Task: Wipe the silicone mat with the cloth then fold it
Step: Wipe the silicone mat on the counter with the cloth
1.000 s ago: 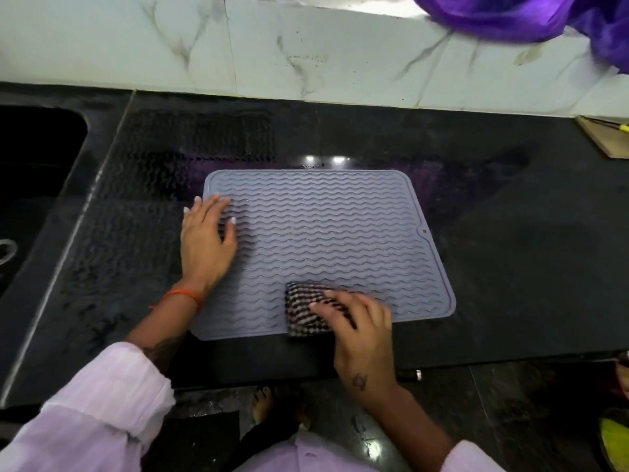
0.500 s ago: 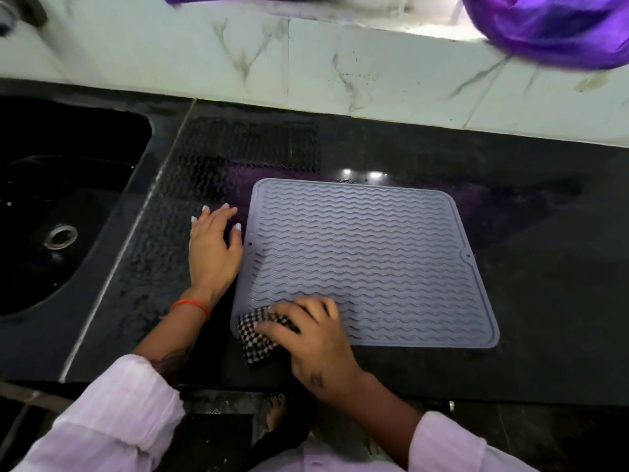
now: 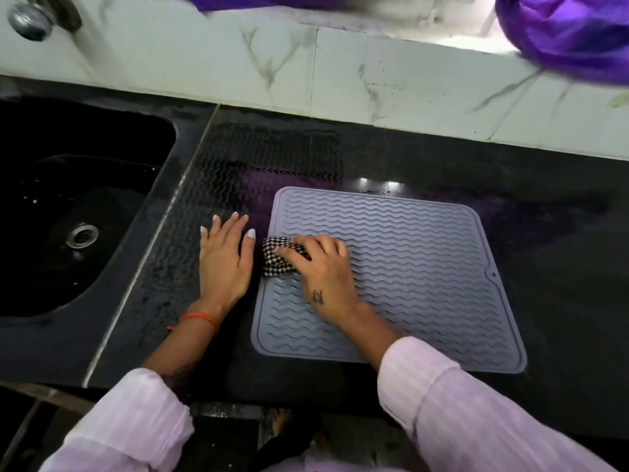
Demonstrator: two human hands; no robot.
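Note:
A grey silicone mat [image 3: 408,267] with wavy ridges lies flat on the black counter [image 3: 561,267]. My right hand [image 3: 320,270] presses a bunched black-and-white checked cloth [image 3: 277,258] onto the mat's left edge, with its fingers curled over the cloth. Just left of the mat, my left hand [image 3: 224,260] lies flat on the counter with straight fingers, beside the cloth.
A black sink [image 3: 68,206] with a metal drain [image 3: 81,235] fills the left. A wet wavy print [image 3: 265,158] marks the counter behind the mat. A white marble backsplash [image 3: 340,73] runs along the back, a tap [image 3: 30,18] at top left, purple fabric [image 3: 561,32] at top right.
My right hand has slid the cloth from the mat's near left corner up along its left edge. My left hand has come off the mat onto the counter beside it.

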